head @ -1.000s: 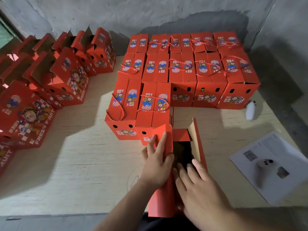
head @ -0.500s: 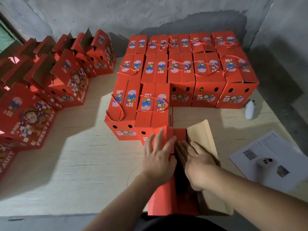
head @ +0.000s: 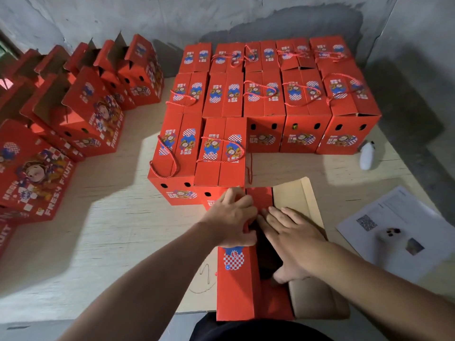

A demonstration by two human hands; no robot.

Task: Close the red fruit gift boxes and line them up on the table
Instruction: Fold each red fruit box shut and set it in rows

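pale wooden table [head: 110, 242], grey concrete wall [head: 221, 16], closed red boxes [head: 266, 94]

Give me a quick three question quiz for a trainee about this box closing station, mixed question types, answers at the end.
1. True or false: both top flaps of the box being closed already lie flat.
2. Which hand lies on the brown inner face of the opened-out flap? A) left hand B) right hand C) neither
3. Fill in: the closed boxes by the far wall carry red ___ handles.

Key
1. False: the right flap is folded outward, and a dark gap shows between the hands.
2. B: the right hand lies there; the left hand presses the red left flap.
3. Rope.
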